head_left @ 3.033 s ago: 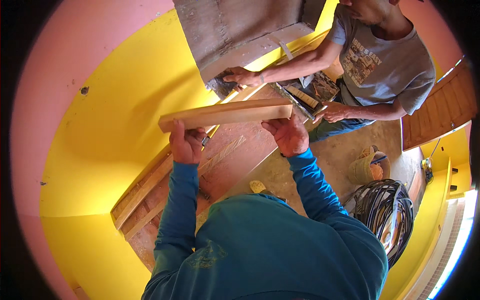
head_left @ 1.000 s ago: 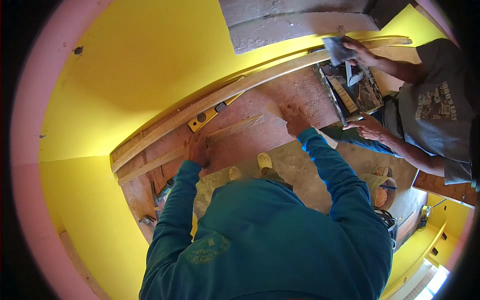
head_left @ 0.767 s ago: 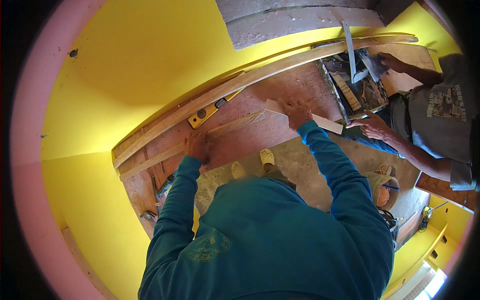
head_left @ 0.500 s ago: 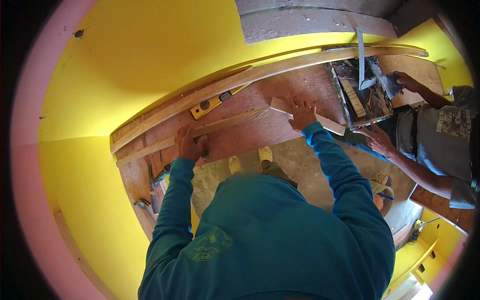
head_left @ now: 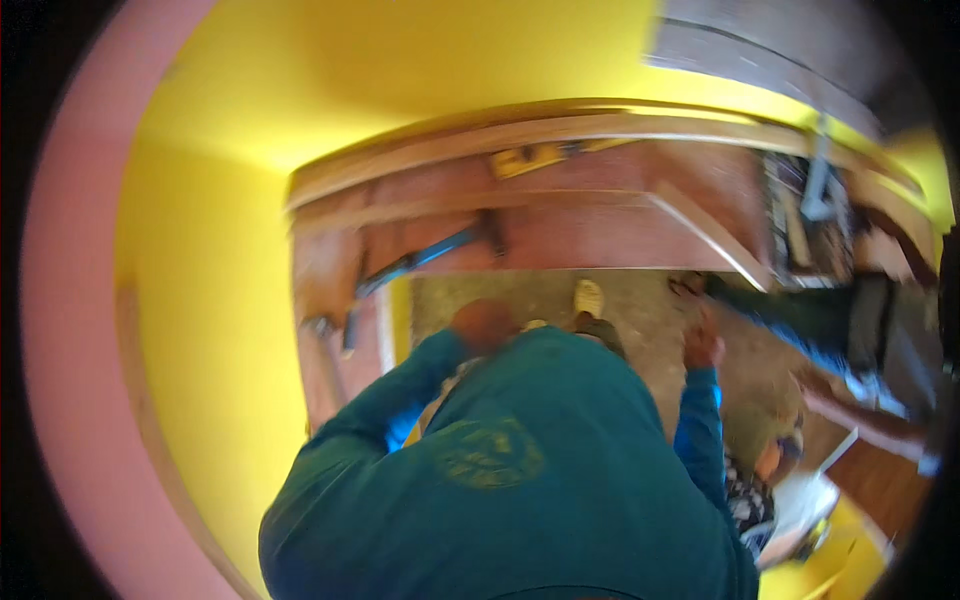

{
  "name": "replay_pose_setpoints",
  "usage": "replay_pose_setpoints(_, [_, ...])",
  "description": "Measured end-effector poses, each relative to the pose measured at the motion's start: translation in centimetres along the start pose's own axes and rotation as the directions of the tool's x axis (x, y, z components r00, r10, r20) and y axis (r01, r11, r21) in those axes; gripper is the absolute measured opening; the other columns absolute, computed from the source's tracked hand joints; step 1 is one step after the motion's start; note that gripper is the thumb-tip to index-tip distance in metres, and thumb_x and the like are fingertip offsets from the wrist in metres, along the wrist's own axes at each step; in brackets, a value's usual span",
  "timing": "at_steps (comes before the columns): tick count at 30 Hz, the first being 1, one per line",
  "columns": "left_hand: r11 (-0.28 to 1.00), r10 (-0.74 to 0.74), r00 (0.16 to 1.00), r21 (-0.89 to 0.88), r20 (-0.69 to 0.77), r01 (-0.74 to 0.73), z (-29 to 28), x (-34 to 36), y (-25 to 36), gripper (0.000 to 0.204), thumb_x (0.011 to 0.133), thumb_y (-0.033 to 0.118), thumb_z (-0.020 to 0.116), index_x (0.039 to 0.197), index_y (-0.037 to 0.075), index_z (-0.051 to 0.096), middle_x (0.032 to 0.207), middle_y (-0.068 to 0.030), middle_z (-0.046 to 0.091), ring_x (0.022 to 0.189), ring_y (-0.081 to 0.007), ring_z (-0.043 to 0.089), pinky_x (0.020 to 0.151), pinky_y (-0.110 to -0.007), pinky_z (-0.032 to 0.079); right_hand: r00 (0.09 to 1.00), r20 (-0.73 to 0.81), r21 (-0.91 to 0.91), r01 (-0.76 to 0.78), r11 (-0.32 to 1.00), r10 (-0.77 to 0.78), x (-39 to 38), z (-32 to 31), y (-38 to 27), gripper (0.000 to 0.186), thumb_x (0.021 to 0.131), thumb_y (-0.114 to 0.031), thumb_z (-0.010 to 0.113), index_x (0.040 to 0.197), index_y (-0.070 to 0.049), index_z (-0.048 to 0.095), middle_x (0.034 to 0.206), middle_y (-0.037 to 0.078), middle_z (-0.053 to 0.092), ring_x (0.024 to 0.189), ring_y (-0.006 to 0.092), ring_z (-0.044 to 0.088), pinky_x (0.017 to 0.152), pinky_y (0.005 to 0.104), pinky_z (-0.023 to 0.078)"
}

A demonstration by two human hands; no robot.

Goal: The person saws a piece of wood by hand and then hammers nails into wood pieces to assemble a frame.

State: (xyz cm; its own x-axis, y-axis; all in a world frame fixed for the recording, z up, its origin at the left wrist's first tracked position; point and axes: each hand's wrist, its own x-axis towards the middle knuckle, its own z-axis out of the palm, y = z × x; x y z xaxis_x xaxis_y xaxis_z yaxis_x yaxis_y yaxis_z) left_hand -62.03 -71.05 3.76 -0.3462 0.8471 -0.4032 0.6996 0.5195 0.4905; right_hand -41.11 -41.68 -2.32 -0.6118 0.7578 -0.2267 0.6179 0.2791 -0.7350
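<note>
My left hand (head_left: 485, 325) is blurred in front of my body, below the workbench's near edge; its fingers cannot be made out. My right hand (head_left: 703, 345) is raised over the floor, apart from the bench, with a finger stretched out and nothing seen in it. On the reddish workbench (head_left: 590, 240) lies a hammer (head_left: 430, 252) with a blue handle, its dark head toward the middle. Behind it stretches a long wood strip (head_left: 470, 203). A shorter wood strip (head_left: 715, 238) slants from that strip's right end toward the near edge.
Long boards (head_left: 560, 130) run along the yellow wall, with a yellow spirit level (head_left: 530, 160) before them. At right stand a tool box (head_left: 800, 225) and a metal square (head_left: 819, 175). Beside it is a co-worker (head_left: 900, 320). A dark-handled tool (head_left: 349, 330) lies at the bench's left end.
Both my hands have left the wood strips and drawn back toward my body. The blue-handled hammer now shows uncovered on the bench. The view has shifted, and the co-worker's near arm is lower.
</note>
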Motion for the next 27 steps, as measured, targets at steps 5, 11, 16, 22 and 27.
replay_pose_setpoints(5, [0.922, -0.218, 0.924, -0.376, -0.313, 0.09, 2.6, -6.3, -2.0, 0.018, 0.069, 0.023, 0.055, 0.071, 0.005, 0.054, 0.069, -0.0128, 0.053, 0.065, -0.0292, 0.05, 0.057, -0.037, 0.039, 0.993, 0.082, -0.404, -0.047, 0.914, 0.087, -10.7, 3.3, 8.9, 0.03, 0.071, -0.025, 0.05, 0.06, 0.003, 0.048, 0.051, 0.015, 0.043, 0.044, 0.023, 0.039, 0.042, 0.0375, 0.027])
replay_pose_setpoints(11, [0.866, -0.499, 0.625, -0.368, -0.6, 0.338, 6.6, -17.1, -8.6, 0.016, 0.067, 0.019, 0.058, 0.074, 0.006, 0.052, 0.075, -0.012, 0.054, 0.073, -0.0285, 0.051, 0.065, -0.036, 0.04, 0.854, 0.459, -0.568, 0.071, 0.82, 0.244, -16.4, 4.5, 13.7, 0.023, 0.07, -0.022, 0.049, 0.064, 0.0, 0.05, 0.054, 0.012, 0.046, 0.045, 0.0209, 0.042, 0.042, 0.0346, 0.033])
replay_pose_setpoints(16, [0.838, -0.487, 0.428, -0.267, -0.761, 0.476, 5.6, -20.1, -14.0, 0.017, 0.066, 0.019, 0.06, 0.073, 0.006, 0.052, 0.07, -0.0125, 0.053, 0.067, -0.0281, 0.051, 0.061, -0.035, 0.041, 0.839, 0.501, -0.499, 0.08, 0.863, 0.212, -13.2, 3.5, 9.1, 0.017, 0.069, -0.019, 0.048, 0.067, -0.002, 0.051, 0.056, 0.01, 0.049, 0.045, 0.0192, 0.046, 0.043, 0.0322, 0.037])
replay_pose_setpoints(22, [0.947, -0.241, 0.584, -0.055, -0.775, 0.317, 1.7, -12.4, -15.5, 0.031, 0.064, 0.025, 0.06, 0.086, 0.005, 0.051, 0.081, -0.0159, 0.051, 0.079, -0.0316, 0.048, 0.069, -0.039, 0.038, 0.983, 0.17, -0.137, 0.087, 0.987, -0.064, -10.1, 4.3, 10.4, 0.012, 0.066, -0.014, 0.046, 0.066, -0.004, 0.052, 0.054, 0.01, 0.049, 0.042, 0.0179, 0.046, 0.04, 0.0301, 0.038])
replay_pose_setpoints(27, [0.871, -0.298, 0.782, 0.179, -0.548, 0.457, -0.4, -6.5, -14.3, 0.067, 0.06, 0.034, 0.063, 0.115, 0.009, 0.035, 0.117, -0.0179, 0.033, 0.109, -0.0332, 0.029, 0.088, -0.042, 0.026, 0.904, 0.425, -0.515, 0.28, 0.81, -0.042, -12.5, 3.9, 6.3, 0.023, 0.064, -0.023, 0.05, 0.076, -0.004, 0.056, 0.077, 0.014, 0.055, 0.074, 0.0301, 0.051, 0.064, 0.0364, 0.041])
